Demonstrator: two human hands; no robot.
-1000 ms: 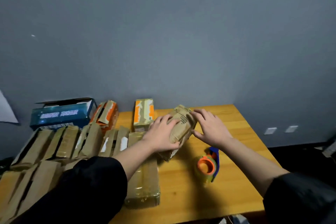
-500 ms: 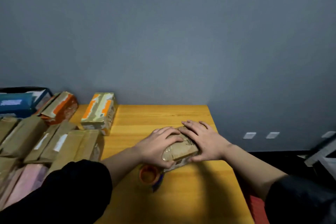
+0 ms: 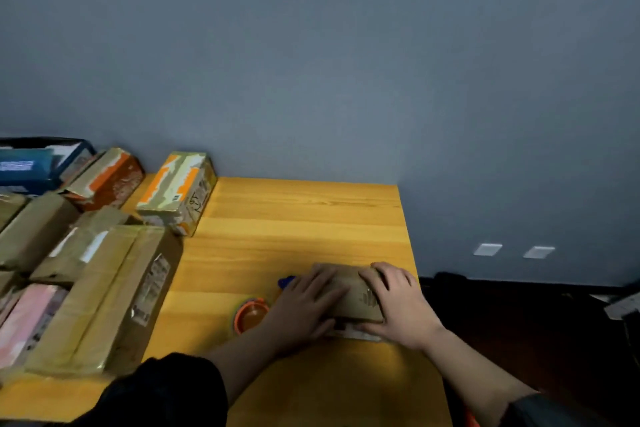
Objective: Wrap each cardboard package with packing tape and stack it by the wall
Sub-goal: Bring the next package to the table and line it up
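Observation:
A small brown cardboard package (image 3: 353, 295) lies flat on the wooden table (image 3: 294, 218), close to its right edge. My left hand (image 3: 304, 308) rests on the package's left half with fingers spread over the top. My right hand (image 3: 401, 308) lies over its right end, fingers fairly straight, pressing down. Just left of my left hand sits the tape dispenser (image 3: 251, 317), an orange roll on a blue handle, partly hidden by my wrist. By the wall stands an orange-and-white taped box (image 3: 176, 187).
Several brown parcels crowd the left side, the nearest a long taped box (image 3: 104, 298). Behind them sit an orange box (image 3: 107, 177) and a blue box (image 3: 31, 163). A pink parcel (image 3: 24, 319) lies at far left. The floor drops off right of the table edge.
The package came down from a tilted hold above the table to lying flat near the right edge. My view swung right, and both hands now lie on top of it.

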